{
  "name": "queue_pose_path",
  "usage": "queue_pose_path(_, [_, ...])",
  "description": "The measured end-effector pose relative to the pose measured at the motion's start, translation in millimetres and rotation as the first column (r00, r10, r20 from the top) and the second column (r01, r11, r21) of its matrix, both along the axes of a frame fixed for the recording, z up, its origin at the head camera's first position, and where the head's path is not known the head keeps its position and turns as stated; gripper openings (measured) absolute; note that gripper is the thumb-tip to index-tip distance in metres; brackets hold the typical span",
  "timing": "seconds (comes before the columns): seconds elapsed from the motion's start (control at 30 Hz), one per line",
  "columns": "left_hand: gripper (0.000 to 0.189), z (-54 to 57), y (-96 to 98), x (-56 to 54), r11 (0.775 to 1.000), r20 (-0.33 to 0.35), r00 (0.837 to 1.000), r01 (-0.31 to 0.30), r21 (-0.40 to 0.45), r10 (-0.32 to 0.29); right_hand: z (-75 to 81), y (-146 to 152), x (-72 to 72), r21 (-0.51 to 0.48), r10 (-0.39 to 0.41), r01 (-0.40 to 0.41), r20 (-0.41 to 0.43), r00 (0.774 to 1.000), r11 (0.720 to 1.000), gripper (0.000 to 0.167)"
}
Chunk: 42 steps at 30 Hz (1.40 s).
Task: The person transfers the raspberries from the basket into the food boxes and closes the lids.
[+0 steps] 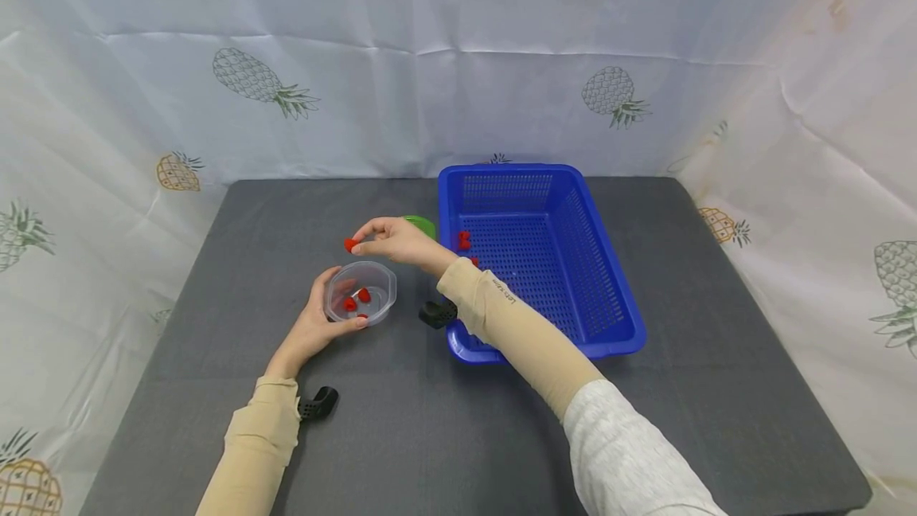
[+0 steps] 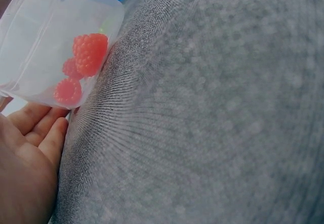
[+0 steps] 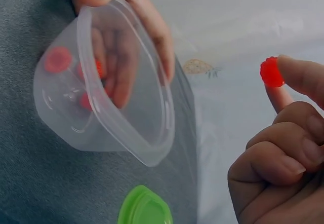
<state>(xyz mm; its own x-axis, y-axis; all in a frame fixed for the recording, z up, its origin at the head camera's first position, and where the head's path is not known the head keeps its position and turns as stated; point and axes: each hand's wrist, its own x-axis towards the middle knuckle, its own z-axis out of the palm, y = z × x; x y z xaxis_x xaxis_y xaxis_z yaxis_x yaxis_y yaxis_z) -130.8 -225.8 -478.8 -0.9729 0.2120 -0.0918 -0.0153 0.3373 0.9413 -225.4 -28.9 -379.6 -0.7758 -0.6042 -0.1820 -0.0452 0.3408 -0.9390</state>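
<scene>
We see a pale sheet (image 1: 458, 114) printed with pineapples behind and at both sides of the dark grey worktop (image 1: 709, 333). On the worktop, right of the middle, we find the blue basket (image 1: 526, 261), with slotted walls and a perforated floor. Our right sleeve (image 1: 540, 349), beige below and whitish higher up, crosses over the basket's near left part and stands in the way, hiding that stretch of rim and floor from the head view. Our left sleeve (image 1: 254, 436) comes in well apart from the basket.

Left of the basket is the clear container (image 1: 388, 299), its mouth uncovered. We have the left hand (image 1: 311, 329) clamped on it, thumb at the near rim and fingers round the far side; whether its base touches the worktop we cannot tell. The right hand (image 1: 397, 241) is beyond the container, thumb and forefinger together on a red berry, the other fingers folded in.

Between the container and the basket lies a green lid (image 3: 146, 209), partly covered by the right hand in the head view. We wear a black mount on each wrist; the right one (image 1: 437, 314) is near the basket's left rim.

Smallest are the berries: three red berries (image 2: 90, 54) inside the container, the pinched berry (image 3: 271, 72) just past its far rim, and red pieces (image 1: 464, 240) by the basket's left wall, one partly hidden by the sleeve.
</scene>
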Motion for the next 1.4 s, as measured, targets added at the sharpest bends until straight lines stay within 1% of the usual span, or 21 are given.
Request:
queue_pose_path(0.13, [0.099,-1.2,0.4,0.1,1.000,-0.003,1.000,-0.001,0.012,0.001,-3.5,-6.0,2.4,0.057,0.031,-0.029,-0.031,0.999,0.998,0.019])
queue_pose_path(0.23, [0.099,-1.9,0.4,0.1,1.000,-0.008,1.000,0.000,0.009,0.001,-6.2,-9.1,3.8,0.080,0.053,-0.051,-0.026,0.998,0.995,0.019])
queue_pose_path(0.4, [0.100,-2.1,0.0,-0.5,1.000,-0.001,1.000,-0.012,-0.023,0.012,-10.2,-11.4,4.8,0.114,0.078,-0.077,-0.005,0.997,0.991,0.020])
queue_pose_path(0.5, [0.102,-1.9,0.1,-1.2,0.999,0.012,1.000,-0.020,-0.048,0.021,-12.4,-12.5,4.8,0.153,0.090,-0.088,-0.009,0.996,0.984,0.018])
queue_pose_path(0.63, [0.102,-0.9,0.3,-1.7,0.997,0.024,0.999,-0.028,-0.071,0.030,-16.3,-13.9,4.1,0.207,0.127,-0.120,-0.021,0.992,0.971,0.015])
queue_pose_path(0.73, [0.102,-0.7,0.1,-1.9,0.996,0.023,0.999,-0.030,-0.081,0.032,-18.1,-14.4,3.9,0.215,0.142,-0.136,-0.013,0.990,0.967,0.015])
queue_pose_path(0.9, [0.102,-1.3,-0.6,-2.2,0.996,0.032,0.999,-0.028,-0.087,0.031,-18.4,-14.8,4.3,0.212,0.144,-0.140,-0.003,0.990,0.967,0.016])
queue_pose_path(1.1, [0.101,-1.1,-0.6,-2.6,0.996,0.034,0.999,-0.026,-0.081,0.029,-19.9,-16.9,3.2,0.235,0.143,-0.136,-0.012,0.990,0.962,0.017])
queue_pose_path(1.23, [0.102,-0.6,-0.4,-1.7,0.997,0.034,0.999,-0.026,-0.075,0.029,-20.8,-19.0,2.6,0.262,0.152,-0.139,-0.030,0.988,0.955,0.017])
queue_pose_path(1.4, [0.103,0.0,-0.9,-1.5,0.996,0.033,0.999,-0.031,-0.079,0.034,-20.8,-20.5,1.7,0.319,0.163,-0.136,-0.057,0.985,0.938,0.017])
